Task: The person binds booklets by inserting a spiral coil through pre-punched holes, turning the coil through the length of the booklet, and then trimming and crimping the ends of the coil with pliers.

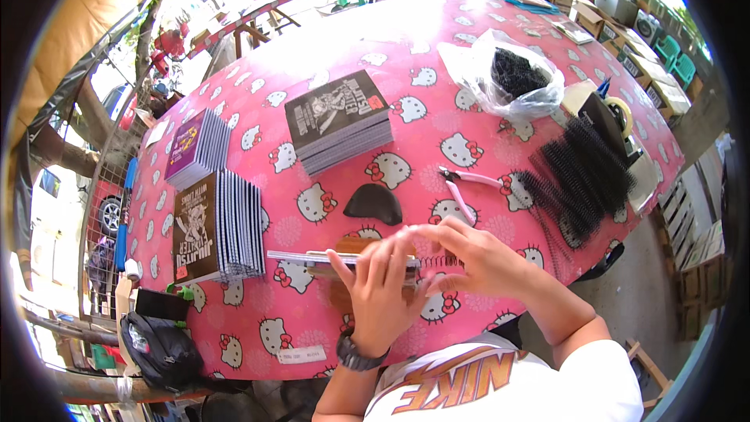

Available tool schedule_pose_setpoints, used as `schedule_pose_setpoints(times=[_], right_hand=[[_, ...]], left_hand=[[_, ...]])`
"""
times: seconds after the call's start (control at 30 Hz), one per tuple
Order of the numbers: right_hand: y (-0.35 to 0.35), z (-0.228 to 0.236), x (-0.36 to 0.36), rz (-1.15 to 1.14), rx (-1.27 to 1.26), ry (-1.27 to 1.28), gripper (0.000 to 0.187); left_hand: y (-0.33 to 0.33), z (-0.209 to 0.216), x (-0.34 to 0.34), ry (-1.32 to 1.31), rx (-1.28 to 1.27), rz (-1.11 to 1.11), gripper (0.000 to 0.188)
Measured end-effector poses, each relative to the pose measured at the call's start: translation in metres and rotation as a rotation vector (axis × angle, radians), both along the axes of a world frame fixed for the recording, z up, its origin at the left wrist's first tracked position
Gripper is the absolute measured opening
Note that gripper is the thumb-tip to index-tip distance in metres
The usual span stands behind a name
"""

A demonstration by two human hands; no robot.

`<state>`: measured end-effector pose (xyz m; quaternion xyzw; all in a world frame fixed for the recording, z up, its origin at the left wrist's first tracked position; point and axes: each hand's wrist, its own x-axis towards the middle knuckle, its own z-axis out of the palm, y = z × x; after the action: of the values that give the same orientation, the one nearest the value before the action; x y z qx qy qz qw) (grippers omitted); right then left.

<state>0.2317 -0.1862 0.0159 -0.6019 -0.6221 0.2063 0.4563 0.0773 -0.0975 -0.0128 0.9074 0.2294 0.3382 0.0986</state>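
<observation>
Near the table's front edge, a thin book [291, 256] is seen almost edge-on, with a brown wooden piece [341, 298] beneath it. My left hand [378, 291], with a dark watch on its wrist, grips the book, fingers over its upper side. At the book's right end, my right hand [476, 256] pinches a black spiral binding coil [437, 262] that runs along the edge. How far the coil is threaded is hidden by my fingers. Just beyond my hands lie a dark curved piece [373, 203] and pink-handled cutting pliers [462, 187].
Books stand in a left stack [223, 227], a purple-covered stack [197, 148] and a middle stack [340, 125]. Many loose black coils [582, 176] lie at right, near a clear plastic bag [508, 78] and a tape roll [621, 116]. A black backpack [160, 348] sits at the left corner.
</observation>
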Motion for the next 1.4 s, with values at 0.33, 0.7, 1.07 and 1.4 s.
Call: schedule_pose_setpoints(times=[0.33,0.7,1.07,1.4], right_hand=[[0.104,-0.048,0.049,0.098,-0.025,-0.383,0.037],[0.134,-0.107,0.041,0.089,-0.263,-0.505,0.049],[0.071,-0.110,0.044,-0.019,-0.157,-0.477,0.068],[0.082,-0.128,0.019,-0.173,-0.180,-0.533,0.061]], left_hand=[[0.014,0.009,-0.007,-0.014,-0.030,-0.281,0.021],[0.007,0.023,-0.013,-0.043,-0.216,-0.322,0.012],[0.006,0.014,-0.011,-0.059,-0.061,-0.258,0.011],[-0.003,0.027,-0.015,-0.407,-0.698,-0.193,0.015]])
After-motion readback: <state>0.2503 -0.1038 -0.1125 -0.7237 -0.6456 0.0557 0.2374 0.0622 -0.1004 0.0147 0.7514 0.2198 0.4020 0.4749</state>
